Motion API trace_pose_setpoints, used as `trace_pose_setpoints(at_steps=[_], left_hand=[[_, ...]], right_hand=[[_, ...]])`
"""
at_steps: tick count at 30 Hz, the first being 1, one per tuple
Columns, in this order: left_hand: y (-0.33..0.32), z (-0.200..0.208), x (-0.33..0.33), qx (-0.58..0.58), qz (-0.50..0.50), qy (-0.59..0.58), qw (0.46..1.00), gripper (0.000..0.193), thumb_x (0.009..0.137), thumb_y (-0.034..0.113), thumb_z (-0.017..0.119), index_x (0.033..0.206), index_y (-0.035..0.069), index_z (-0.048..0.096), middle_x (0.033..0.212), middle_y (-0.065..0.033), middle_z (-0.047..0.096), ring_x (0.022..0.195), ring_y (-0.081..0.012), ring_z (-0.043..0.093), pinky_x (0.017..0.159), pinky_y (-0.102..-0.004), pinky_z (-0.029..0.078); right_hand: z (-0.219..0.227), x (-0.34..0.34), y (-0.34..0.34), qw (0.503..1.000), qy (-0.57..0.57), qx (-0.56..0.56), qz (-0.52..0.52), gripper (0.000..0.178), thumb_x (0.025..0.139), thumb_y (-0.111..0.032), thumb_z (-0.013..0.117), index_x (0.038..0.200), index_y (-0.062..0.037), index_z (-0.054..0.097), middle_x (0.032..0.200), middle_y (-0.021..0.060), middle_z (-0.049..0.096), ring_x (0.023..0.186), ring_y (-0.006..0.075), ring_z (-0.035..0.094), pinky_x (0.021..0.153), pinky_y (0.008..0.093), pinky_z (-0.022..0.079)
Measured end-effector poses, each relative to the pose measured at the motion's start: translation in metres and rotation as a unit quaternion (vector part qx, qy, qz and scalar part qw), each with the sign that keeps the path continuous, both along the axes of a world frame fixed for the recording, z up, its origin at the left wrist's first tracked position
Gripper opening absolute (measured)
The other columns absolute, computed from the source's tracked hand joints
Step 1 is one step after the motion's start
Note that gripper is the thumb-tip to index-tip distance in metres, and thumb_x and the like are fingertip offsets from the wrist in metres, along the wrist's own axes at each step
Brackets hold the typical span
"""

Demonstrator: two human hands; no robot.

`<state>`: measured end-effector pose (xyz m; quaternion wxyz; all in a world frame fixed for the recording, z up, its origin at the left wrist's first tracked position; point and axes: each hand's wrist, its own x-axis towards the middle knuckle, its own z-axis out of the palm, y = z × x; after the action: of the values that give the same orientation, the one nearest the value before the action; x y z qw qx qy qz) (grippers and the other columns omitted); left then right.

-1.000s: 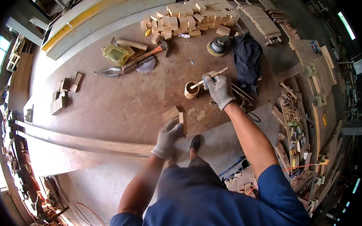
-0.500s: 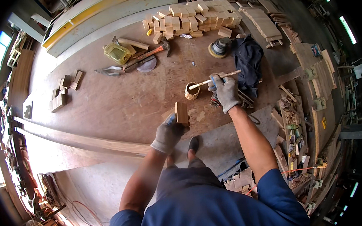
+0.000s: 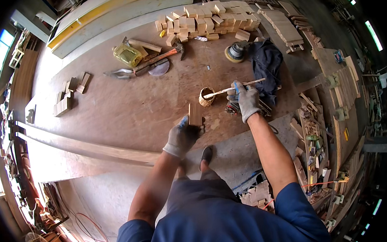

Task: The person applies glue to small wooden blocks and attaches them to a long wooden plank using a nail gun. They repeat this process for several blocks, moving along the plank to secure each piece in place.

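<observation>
My left hand [image 3: 182, 136], in a grey glove, is closed round a small wooden block [image 3: 196, 114] held upright above the table. In my gloved right hand [image 3: 247, 101] is a thin pale stick [image 3: 235, 89], gripped between thumb and fingers. The stick's left tip reaches into the mouth of a small crusted pot [image 3: 206, 98]; whether that end has bristles I cannot tell. The pot stands on the brown table [image 3: 165, 98], just beyond the block. Partly hidden beneath my right hand lies a dark tool with red parts [image 3: 233, 108].
A heap of wooden blocks [image 3: 214, 21] lies at the far side, with a few more blocks [image 3: 63, 103] at left. A hammer [image 3: 165, 54] and a yellowish plastic bottle [image 3: 128, 56] lie far left of centre. At right are a sander [image 3: 235, 53] and dark cloth [image 3: 266, 65].
My left hand has turned the wooden block, so its face now looks darker. My right hand has shifted slightly right with the stick, whose tip remains at the pot.
</observation>
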<state>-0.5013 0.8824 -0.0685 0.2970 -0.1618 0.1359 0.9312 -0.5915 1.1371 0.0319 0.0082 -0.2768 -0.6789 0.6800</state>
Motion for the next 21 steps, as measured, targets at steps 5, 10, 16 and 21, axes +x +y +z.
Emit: trace_pose_setpoints(at_steps=[5, 10, 16, 21], left_hand=[[0.003, 0.001, -0.005, 0.002, 0.006, -0.004, 1.000, 0.058, 0.107, 0.039, 0.061, 0.140, -0.008, 0.055, 0.124, -0.0219, 0.069, 0.100, -0.0332, 0.067, 0.087, -0.0434, 0.058], [0.006, -0.005, -0.009, 0.010, 0.010, 0.012, 1.000, 0.057, 0.108, 0.039, 0.060, 0.140, -0.008, 0.056, 0.124, -0.0226, 0.070, 0.100, -0.0340, 0.067, 0.087, -0.0437, 0.058], [0.004, -0.022, -0.017, 0.012, 0.009, 0.030, 0.999, 0.057, 0.108, 0.039, 0.060, 0.140, -0.008, 0.056, 0.125, -0.0229, 0.070, 0.102, -0.0357, 0.068, 0.089, -0.0452, 0.059], [0.015, -0.002, -0.022, 0.010, -0.006, -0.001, 1.000, 0.051, 0.105, 0.036, 0.063, 0.140, -0.001, 0.058, 0.122, -0.0215, 0.071, 0.099, -0.0340, 0.070, 0.084, -0.0420, 0.059]], right_hand=[[-0.012, 0.001, 0.008, 0.999, 0.034, -0.019, -0.006, 0.029, 0.106, -0.029, 0.067, 0.105, -0.0001, 0.073, 0.082, 0.0098, 0.078, 0.061, 0.0158, 0.073, 0.052, 0.0278, 0.057], [-0.017, 0.003, 0.013, 0.999, 0.019, -0.027, 0.003, 0.029, 0.106, -0.028, 0.067, 0.105, 0.0004, 0.073, 0.081, 0.0107, 0.077, 0.060, 0.0173, 0.073, 0.052, 0.0273, 0.057], [0.016, 0.018, 0.015, 0.989, 0.063, -0.131, -0.033, 0.030, 0.104, -0.028, 0.069, 0.106, 0.0010, 0.072, 0.079, 0.0119, 0.076, 0.059, 0.0197, 0.072, 0.055, 0.0307, 0.060], [0.030, 0.045, 0.008, 0.984, 0.092, -0.143, 0.056, 0.029, 0.106, -0.026, 0.068, 0.109, 0.0022, 0.073, 0.081, 0.0121, 0.077, 0.061, 0.0196, 0.073, 0.058, 0.0319, 0.061]])
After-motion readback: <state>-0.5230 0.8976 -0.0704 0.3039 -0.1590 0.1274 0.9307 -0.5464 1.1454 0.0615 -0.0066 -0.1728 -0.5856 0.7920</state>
